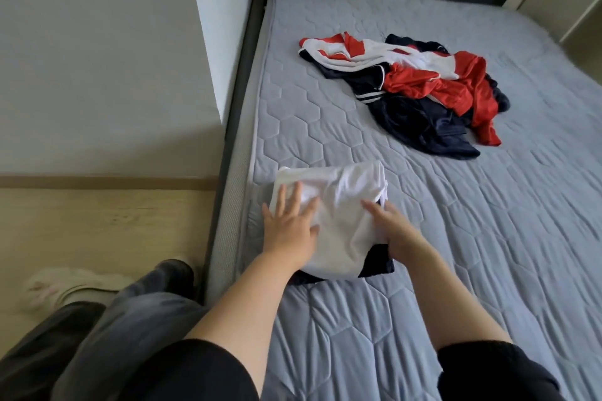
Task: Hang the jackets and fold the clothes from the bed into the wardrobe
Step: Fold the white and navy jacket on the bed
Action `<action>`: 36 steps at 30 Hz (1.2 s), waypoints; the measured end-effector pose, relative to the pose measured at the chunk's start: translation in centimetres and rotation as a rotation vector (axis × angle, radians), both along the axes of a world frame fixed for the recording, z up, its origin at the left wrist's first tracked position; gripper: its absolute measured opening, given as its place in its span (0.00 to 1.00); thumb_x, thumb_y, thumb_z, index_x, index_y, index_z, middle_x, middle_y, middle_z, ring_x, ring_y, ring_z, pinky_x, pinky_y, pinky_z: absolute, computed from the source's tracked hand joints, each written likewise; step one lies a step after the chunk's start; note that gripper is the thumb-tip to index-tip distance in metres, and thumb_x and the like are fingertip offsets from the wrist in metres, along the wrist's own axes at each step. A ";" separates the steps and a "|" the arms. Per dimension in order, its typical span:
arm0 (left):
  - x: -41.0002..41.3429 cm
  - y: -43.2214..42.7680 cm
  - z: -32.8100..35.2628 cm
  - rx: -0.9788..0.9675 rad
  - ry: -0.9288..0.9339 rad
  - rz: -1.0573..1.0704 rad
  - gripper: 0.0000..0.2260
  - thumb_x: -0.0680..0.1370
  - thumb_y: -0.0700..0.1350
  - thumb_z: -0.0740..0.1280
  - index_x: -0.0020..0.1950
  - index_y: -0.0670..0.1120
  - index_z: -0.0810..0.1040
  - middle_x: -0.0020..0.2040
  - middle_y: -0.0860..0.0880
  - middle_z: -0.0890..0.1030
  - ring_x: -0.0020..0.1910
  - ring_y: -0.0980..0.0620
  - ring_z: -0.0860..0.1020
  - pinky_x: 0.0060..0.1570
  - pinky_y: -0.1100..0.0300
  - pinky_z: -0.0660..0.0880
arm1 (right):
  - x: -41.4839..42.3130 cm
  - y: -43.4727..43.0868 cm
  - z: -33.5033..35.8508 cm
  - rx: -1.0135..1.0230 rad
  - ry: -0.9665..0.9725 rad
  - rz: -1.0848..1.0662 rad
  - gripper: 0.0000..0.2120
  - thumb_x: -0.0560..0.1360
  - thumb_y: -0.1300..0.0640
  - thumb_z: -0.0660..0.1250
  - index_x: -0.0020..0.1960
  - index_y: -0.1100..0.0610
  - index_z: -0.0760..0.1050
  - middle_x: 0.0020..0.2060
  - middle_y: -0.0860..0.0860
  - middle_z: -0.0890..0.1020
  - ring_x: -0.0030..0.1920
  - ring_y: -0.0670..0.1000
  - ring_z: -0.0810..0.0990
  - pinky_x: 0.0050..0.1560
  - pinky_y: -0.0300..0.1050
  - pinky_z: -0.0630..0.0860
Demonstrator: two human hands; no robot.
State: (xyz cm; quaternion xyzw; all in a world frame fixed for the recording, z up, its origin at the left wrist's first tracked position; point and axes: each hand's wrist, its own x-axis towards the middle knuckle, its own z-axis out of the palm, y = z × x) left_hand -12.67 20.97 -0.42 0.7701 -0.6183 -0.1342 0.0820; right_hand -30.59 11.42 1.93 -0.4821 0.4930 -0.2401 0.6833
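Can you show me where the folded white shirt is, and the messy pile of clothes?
folded white cloth garment (338, 205): head view, on its smooth top layer between the hands.
messy pile of red, white and navy clothes (420, 91): head view, on the red fabric mid-pile.

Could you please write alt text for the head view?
Both hands, left hand and right hand, press flat on a folded white garment on a grey mattress. A heap of red, white and navy clothes lies farther away.
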 end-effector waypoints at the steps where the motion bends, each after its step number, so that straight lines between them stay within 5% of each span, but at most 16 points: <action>1: 0.1 0.0 -0.1 0.037 0.024 0.034 0.25 0.82 0.55 0.53 0.78 0.58 0.48 0.77 0.50 0.34 0.75 0.44 0.33 0.70 0.35 0.40 | 0.7 0.3 0.1 -0.112 0.137 0.019 0.26 0.72 0.51 0.73 0.66 0.55 0.69 0.54 0.52 0.81 0.54 0.54 0.81 0.56 0.54 0.78; 4: 0.0 0.1 -0.1 0.044 0.128 0.076 0.24 0.82 0.57 0.50 0.78 0.58 0.49 0.77 0.50 0.33 0.75 0.45 0.31 0.71 0.37 0.41 | 2.3 1.1 0.7 -0.336 0.484 0.072 0.21 0.67 0.59 0.72 0.56 0.54 0.68 0.48 0.50 0.76 0.47 0.51 0.77 0.47 0.50 0.78; 7: -0.2 -0.1 -0.4 -0.036 0.171 0.056 0.23 0.82 0.57 0.50 0.77 0.58 0.52 0.78 0.51 0.35 0.75 0.47 0.32 0.71 0.39 0.40 | 1.9 0.1 1.3 -0.327 0.424 0.041 0.08 0.72 0.63 0.64 0.47 0.51 0.73 0.40 0.48 0.79 0.41 0.48 0.78 0.38 0.43 0.75; 10: 0.0 0.0 -0.9 -0.034 0.071 -0.054 0.24 0.82 0.58 0.49 0.77 0.59 0.50 0.78 0.52 0.36 0.74 0.49 0.30 0.71 0.40 0.38 | 0.4 -1.8 1.3 -0.207 0.383 -0.103 0.06 0.76 0.62 0.63 0.41 0.58 0.76 0.36 0.53 0.78 0.38 0.52 0.76 0.35 0.43 0.72; 14: -1.1 0.3 -1.8 0.048 -0.071 -0.135 0.27 0.79 0.63 0.45 0.77 0.59 0.48 0.76 0.53 0.32 0.71 0.50 0.24 0.69 0.39 0.34 | -0.2 -2.4 -0.8 -0.075 0.668 -0.043 0.14 0.80 0.52 0.59 0.48 0.64 0.75 0.35 0.55 0.75 0.35 0.52 0.74 0.33 0.42 0.69; 17: -1.3 0.0 -2.1 0.034 -0.090 -0.117 0.28 0.78 0.65 0.45 0.77 0.60 0.45 0.76 0.53 0.31 0.69 0.49 0.22 0.68 0.39 0.31 | -0.2 -2.0 -1.9 0.040 0.605 -0.115 0.16 0.79 0.48 0.60 0.51 0.62 0.73 0.43 0.58 0.78 0.44 0.58 0.78 0.45 0.47 0.75; 19: -1.2 -0.3 -2.1 0.028 -0.109 -0.102 0.29 0.77 0.67 0.46 0.77 0.60 0.44 0.76 0.52 0.30 0.69 0.48 0.22 0.67 0.39 0.30 | -0.4 -1.4 -2.1 0.078 0.596 -0.129 0.15 0.79 0.47 0.60 0.47 0.60 0.71 0.39 0.55 0.77 0.39 0.54 0.77 0.37 0.44 0.75; 23: -1.5 -0.7 -2.1 0.074 -0.167 -0.103 0.34 0.73 0.72 0.47 0.76 0.63 0.41 0.75 0.51 0.30 0.70 0.45 0.23 0.66 0.37 0.29 | -0.5 -1.8 -2.6 -0.263 0.768 -0.055 0.09 0.78 0.51 0.58 0.52 0.56 0.68 0.39 0.50 0.76 0.39 0.51 0.76 0.35 0.47 0.70; 27: -1.8 -0.9 -2.2 0.075 -0.201 -0.149 0.34 0.71 0.74 0.46 0.75 0.66 0.41 0.76 0.52 0.30 0.68 0.46 0.21 0.62 0.37 0.24 | 1.4 -4.2 -1.1 -0.357 0.606 -0.187 0.27 0.75 0.42 0.63 0.69 0.54 0.62 0.48 0.45 0.72 0.45 0.48 0.73 0.39 0.42 0.67; 32: -1.6 -0.9 -2.6 0.063 -0.222 -0.203 0.34 0.70 0.73 0.42 0.75 0.66 0.40 0.77 0.52 0.32 0.70 0.46 0.23 0.62 0.37 0.24 | 3.3 -7.3 -1.5 -0.219 0.619 -0.309 0.22 0.77 0.41 0.58 0.35 0.58 0.68 0.28 0.49 0.70 0.31 0.51 0.70 0.29 0.44 0.65; 36: -1.5 -0.8 -2.7 0.008 -0.177 -0.257 0.32 0.73 0.70 0.41 0.76 0.63 0.46 0.78 0.52 0.40 0.73 0.48 0.30 0.62 0.41 0.22 | 2.8 -7.2 -3.5 -0.218 0.770 -0.308 0.22 0.81 0.44 0.53 0.46 0.61 0.74 0.34 0.52 0.76 0.36 0.53 0.74 0.36 0.44 0.66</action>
